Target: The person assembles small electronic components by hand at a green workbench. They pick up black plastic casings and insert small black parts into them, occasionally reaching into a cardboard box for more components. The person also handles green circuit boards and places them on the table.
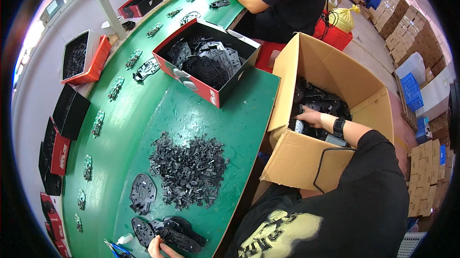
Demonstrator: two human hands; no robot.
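My right hand (312, 116) reaches into an open cardboard box (330, 157) on my right, among black plastic parts (330, 102). A round pale piece (299, 126) lies just below its fingers, and the fingertips are partly lost among the dark parts. At the lower edge, my left hand (162, 248) pinches the near edge of a black plastic shell (179, 237). Another oval shell (142, 232) lies beside it, and a third flat shell (143, 193) rests farther up the green table. A heap of small black plastic pieces (189, 169) spreads beyond these.
A red-and-black box (211, 96) of black shells stands on the table (239, 128). Green circuit boards (97, 123) line the green belt at left, past bins (60, 147). Pliers (112, 248) and a small white bottle (125, 239) lie near. A co-worker (294, 4) sits ahead.
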